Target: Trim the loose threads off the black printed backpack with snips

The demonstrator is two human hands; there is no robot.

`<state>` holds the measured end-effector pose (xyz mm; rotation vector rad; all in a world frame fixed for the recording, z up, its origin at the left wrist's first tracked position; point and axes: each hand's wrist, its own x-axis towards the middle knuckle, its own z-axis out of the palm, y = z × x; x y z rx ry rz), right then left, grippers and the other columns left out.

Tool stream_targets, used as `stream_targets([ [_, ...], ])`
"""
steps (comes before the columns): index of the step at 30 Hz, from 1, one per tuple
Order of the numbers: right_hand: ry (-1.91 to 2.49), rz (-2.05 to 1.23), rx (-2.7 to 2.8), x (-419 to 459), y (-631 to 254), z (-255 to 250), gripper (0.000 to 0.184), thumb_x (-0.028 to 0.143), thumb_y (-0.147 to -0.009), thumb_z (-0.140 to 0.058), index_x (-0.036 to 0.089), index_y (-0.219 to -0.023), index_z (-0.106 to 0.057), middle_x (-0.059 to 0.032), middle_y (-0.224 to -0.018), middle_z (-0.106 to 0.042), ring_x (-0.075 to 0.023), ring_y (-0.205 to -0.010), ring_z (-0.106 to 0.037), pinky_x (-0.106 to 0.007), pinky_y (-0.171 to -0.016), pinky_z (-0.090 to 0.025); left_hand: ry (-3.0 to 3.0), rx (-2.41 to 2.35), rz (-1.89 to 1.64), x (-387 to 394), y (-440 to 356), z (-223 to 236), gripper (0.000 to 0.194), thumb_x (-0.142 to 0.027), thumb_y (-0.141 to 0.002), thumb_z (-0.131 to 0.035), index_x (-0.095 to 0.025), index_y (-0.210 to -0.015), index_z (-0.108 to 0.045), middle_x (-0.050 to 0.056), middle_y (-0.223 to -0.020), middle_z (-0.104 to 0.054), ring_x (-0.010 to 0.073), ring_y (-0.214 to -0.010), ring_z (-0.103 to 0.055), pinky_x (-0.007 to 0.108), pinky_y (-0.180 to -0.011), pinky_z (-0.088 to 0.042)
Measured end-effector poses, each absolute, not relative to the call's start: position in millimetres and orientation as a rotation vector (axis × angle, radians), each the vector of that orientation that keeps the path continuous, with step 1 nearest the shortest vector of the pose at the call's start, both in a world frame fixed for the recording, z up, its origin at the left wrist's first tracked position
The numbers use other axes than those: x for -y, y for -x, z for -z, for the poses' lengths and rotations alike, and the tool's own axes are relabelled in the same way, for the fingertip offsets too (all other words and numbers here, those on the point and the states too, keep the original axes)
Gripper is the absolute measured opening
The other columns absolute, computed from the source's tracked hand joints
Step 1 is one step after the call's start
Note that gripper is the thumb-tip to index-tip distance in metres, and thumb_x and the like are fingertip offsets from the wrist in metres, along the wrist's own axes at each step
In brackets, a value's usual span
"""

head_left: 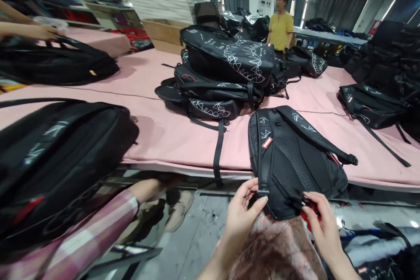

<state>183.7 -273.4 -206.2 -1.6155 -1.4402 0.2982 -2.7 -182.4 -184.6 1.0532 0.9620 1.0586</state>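
Several black bags crowd the pink table (170,142) that I see through the head camera. A tall pile of bags (229,65) stands just beyond the backpack (292,157) and shuts off the far middle from me; a loose strap (218,153) trails from it over the near edge, on the backpack's left. Another bag (374,105) lies well to the right, before a dark heap (393,57). A large bag (68,140) fills the near left, above a plaid cloth (98,223). At far left, a co-worker's hand (44,33) is on one more bag (59,68). A cardboard box (164,33) and a person in yellow (281,30) are at the far side.

The backpack lies at the table's near edge, straps up, its bottom jutting over towards me. Its top points far and slightly left, and its long axis slants from there to near right. One shoulder strap runs down its left side; the other angles off to the right.

My left hand (243,210) has thumb and fingers clamped on the left strap at its buckle (263,193). My right hand (323,218) pinches dark webbing at the bottom; which piece, I cannot tell.
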Motion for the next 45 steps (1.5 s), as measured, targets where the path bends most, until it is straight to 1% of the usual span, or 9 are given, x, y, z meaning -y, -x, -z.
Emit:
stream_targets([
  [5, 1.483, -0.313, 1.574, 247, -167, 195, 0.020, 0.021, -0.088, -0.043, 0.019, -0.102, -0.057, -0.0089, -0.095, -0.059, -0.0201, -0.088, -0.058, -0.033, -0.074, -0.050, -1.070, -0.998, -1.036, 190, 5, 178, 0.039, -0.026, -0.066, -0.066, -0.015, -0.101, -0.055, 0.005, -0.090, -0.064, 0.0179, -0.087, -0.058, 0.030, -0.083, -0.044],
  [10, 1.451, -0.269, 1.726, 240, -167, 187, 0.020, 0.019, -0.087, -0.043, 0.019, -0.102, -0.057, -0.0087, -0.095, -0.060, -0.0199, -0.089, -0.057, -0.033, -0.074, -0.049, -1.078, -1.003, -1.014, 195, 3, 175, 0.034, -0.023, -0.067, -0.063, -0.015, -0.099, -0.055, 0.004, -0.087, -0.063, 0.0167, -0.084, -0.058, 0.029, -0.080, -0.045],
  [14, 1.482, -0.172, 1.846, 239, -169, 181, 0.020, 0.018, -0.089, -0.042, 0.019, -0.103, -0.055, -0.0093, -0.096, -0.060, -0.0203, -0.090, -0.057, -0.035, -0.077, -0.047, -1.096, -1.030, -1.000, 195, 2, 173, 0.031, -0.021, -0.065, -0.062, -0.016, -0.095, -0.056, 0.002, -0.083, -0.062, 0.0153, -0.080, -0.057, 0.028, -0.077, -0.046],
  [19, 1.496, -0.079, 1.911, 238, -172, 176, 0.018, 0.017, -0.089, -0.042, 0.019, -0.097, -0.058, -0.0072, -0.089, -0.062, -0.0193, -0.085, -0.058, -0.033, -0.074, -0.047, -1.122, -1.051, -0.983, 195, 3, 173, 0.032, -0.023, -0.065, -0.063, -0.016, -0.095, -0.057, 0.002, -0.084, -0.062, 0.0156, -0.081, -0.057, 0.028, -0.077, -0.045],
  [27, 1.434, -0.208, 2.008, 233, -177, 174, 0.018, 0.018, -0.090, -0.043, 0.018, -0.104, -0.054, -0.0079, -0.094, -0.060, -0.0196, -0.088, -0.055, -0.033, -0.075, -0.045, -1.172, -1.033, -0.970, 197, 4, 178, 0.032, -0.025, -0.067, -0.063, -0.017, -0.097, -0.057, 0.002, -0.085, -0.063, 0.0161, -0.081, -0.057, 0.028, -0.076, -0.044],
  [36, 1.403, -0.120, 2.199, 226, -175, 163, 0.018, 0.017, -0.092, -0.039, 0.017, -0.100, -0.054, -0.0085, -0.096, -0.059, -0.0208, -0.090, -0.053, -0.033, -0.074, -0.039, -1.198, -1.010, -0.943, 201, 6, 178, 0.031, -0.026, -0.070, -0.062, -0.018, -0.099, -0.056, 0.003, -0.088, -0.062, 0.0178, -0.085, -0.057, 0.029, -0.078, -0.045],
  [40, 1.403, -0.144, 2.122, 230, -171, 163, 0.017, 0.016, -0.091, -0.040, 0.018, -0.096, -0.056, -0.0073, -0.091, -0.060, -0.0200, -0.086, -0.053, -0.033, -0.072, -0.038, -1.153, -0.990, -0.940, 201, 5, 178, 0.032, -0.025, -0.070, -0.062, -0.017, -0.100, -0.055, 0.004, -0.089, -0.063, 0.0177, -0.085, -0.057, 0.029, -0.078, -0.045],
  [42, 1.383, -0.249, 1.966, 231, -169, 165, 0.017, 0.016, -0.091, -0.040, 0.019, -0.095, -0.056, -0.0063, -0.090, -0.060, -0.0190, -0.086, -0.053, -0.032, -0.074, -0.039, -1.115, -0.981, -0.948, 201, 6, 178, 0.032, -0.024, -0.069, -0.063, -0.016, -0.099, -0.055, 0.005, -0.088, -0.063, 0.0176, -0.084, -0.057, 0.029, -0.079, -0.044],
  [45, 1.394, -0.488, 1.585, 226, -166, 171, 0.016, 0.022, -0.090, -0.042, 0.020, -0.099, -0.055, -0.0059, -0.095, -0.059, -0.0184, -0.090, -0.053, -0.031, -0.078, -0.041, -1.028, -1.003, -0.969, 199, 6, 175, 0.029, -0.025, -0.067, -0.064, -0.015, -0.094, -0.057, 0.005, -0.084, -0.064, 0.0171, -0.082, -0.058, 0.028, -0.077, -0.045],
])
